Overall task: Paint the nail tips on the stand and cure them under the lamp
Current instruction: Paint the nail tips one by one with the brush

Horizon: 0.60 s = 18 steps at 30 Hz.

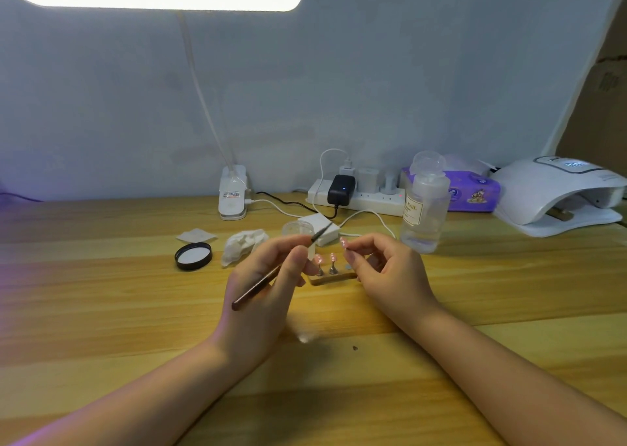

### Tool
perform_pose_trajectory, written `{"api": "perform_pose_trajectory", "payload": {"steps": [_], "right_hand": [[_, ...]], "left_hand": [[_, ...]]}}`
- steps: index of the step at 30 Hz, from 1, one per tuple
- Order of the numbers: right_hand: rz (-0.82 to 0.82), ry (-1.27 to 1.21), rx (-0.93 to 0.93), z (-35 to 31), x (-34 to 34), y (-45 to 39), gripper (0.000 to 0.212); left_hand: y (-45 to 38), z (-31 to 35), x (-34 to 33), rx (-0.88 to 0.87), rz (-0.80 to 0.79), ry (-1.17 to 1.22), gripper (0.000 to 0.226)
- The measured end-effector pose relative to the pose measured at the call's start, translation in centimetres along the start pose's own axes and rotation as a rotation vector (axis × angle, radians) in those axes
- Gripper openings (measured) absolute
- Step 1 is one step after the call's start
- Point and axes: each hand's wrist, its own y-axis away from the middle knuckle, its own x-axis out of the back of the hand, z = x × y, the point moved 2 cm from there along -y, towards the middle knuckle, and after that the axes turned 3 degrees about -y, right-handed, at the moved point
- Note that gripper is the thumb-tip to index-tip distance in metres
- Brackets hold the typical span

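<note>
A small wooden stand (334, 278) lies on the table between my hands, with two pink nail tips (325, 259) upright on metal holders. My left hand (271, 276) grips a thin dark brush (268, 280), its tip pointing up and right. My right hand (380, 269) pinches a third pink nail tip (343, 242), lifted above the stand's right end. The white curing lamp (556, 194) stands at the far right, its display lit.
A clear bottle (424, 204) stands right of the stand. A black jar lid (193, 255), a crumpled wipe (242, 243), a small clear jar (295, 229), a white box (319, 226), a power strip (356, 194), a purple tissue pack (475, 191) and a desk lamp base (232, 193) lie behind.
</note>
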Motion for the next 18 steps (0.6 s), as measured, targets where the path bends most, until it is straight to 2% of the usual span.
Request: {"api": "perform_pose_trajectory", "payload": {"steps": [5,9,18], "right_hand": [[0.025,-0.002,0.002,-0.04,0.04,0.0,0.013],[0.049,0.011,0.007,-0.01,0.08,0.06,0.011],[0.05,0.042,0.024,-0.18,0.12,0.07,0.011]], "left_hand": [[0.02,0.06,-0.02,-0.013,-0.057,0.025,0.023],[-0.08,0.26,0.03,-0.082,-0.122,-0.14,0.021],[0.17,0.72,-0.1,-0.113,-0.124,-0.219,0.031]]}}
